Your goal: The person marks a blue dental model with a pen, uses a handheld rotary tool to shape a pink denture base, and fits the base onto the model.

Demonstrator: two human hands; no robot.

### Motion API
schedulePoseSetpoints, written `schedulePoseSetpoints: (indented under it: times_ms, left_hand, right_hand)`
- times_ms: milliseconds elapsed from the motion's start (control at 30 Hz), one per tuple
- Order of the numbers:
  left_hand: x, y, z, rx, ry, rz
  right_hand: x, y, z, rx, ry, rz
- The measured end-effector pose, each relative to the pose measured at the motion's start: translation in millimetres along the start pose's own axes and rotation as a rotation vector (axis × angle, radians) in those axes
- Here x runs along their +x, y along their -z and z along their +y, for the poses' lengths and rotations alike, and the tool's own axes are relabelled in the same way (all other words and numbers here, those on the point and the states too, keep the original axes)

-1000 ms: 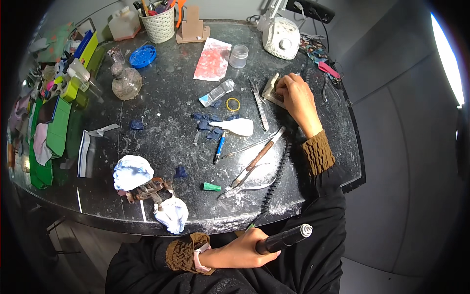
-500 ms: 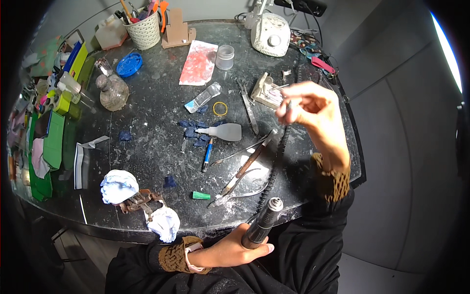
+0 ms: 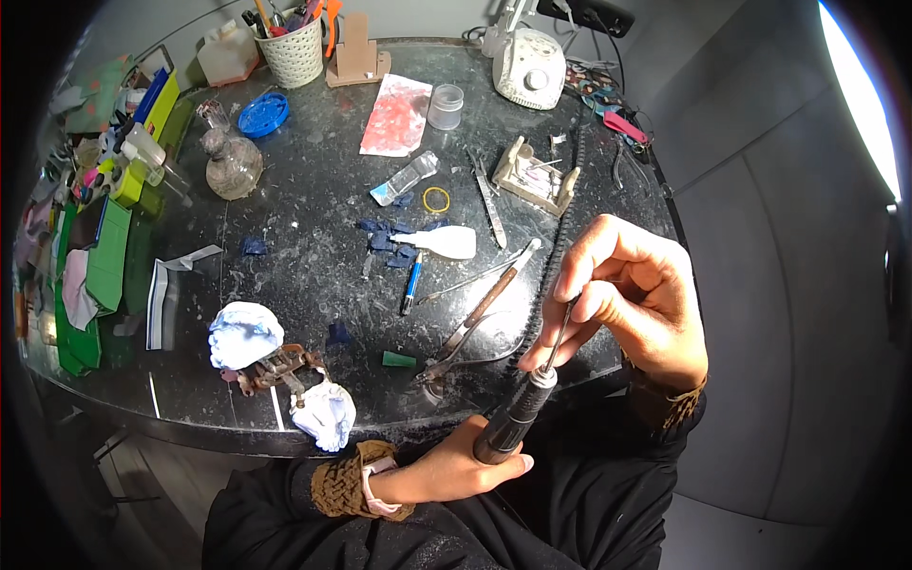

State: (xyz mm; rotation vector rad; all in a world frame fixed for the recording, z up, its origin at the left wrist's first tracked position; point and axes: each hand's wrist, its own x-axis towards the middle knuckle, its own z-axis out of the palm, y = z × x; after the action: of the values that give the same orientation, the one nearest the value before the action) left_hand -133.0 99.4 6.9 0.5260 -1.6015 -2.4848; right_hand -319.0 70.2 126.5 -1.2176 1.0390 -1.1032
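Along the near edge of the counter, the drill is gripped by the left hand, fingers wrapped around it. A thin metal bit is pinched by the right hand, its lower end at the drill's tip. Mostly bare room is left between the flask and white bottle. Left of the right hand, space is crowded by a coiled cord and brown-handled knife.
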Motion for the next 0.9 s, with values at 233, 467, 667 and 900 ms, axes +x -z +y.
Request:
schedulePoseSetpoints:
  times_ms: [233, 467, 667, 900]
  left_hand:
    - [-3, -2, -1, 0.018, 0.000, 0.003]
    - [-5, -5, -5, -0.031, 0.013, 0.003]
    - [-9, -7, -6, -0.001, 0.051, 0.026]
    - [-13, -6, -6, 0.005, 0.059, 0.072]
  right_hand:
    - [-6, -3, -3, 0.017, -0.006, -0.017]
    - [-13, -6, -4, -0.034, 0.021, 0.002]
    - [-11, -11, 4, -0.181, 0.194, 0.038]
    - [-14, -1, 17, -0.247, 0.160, -0.129]
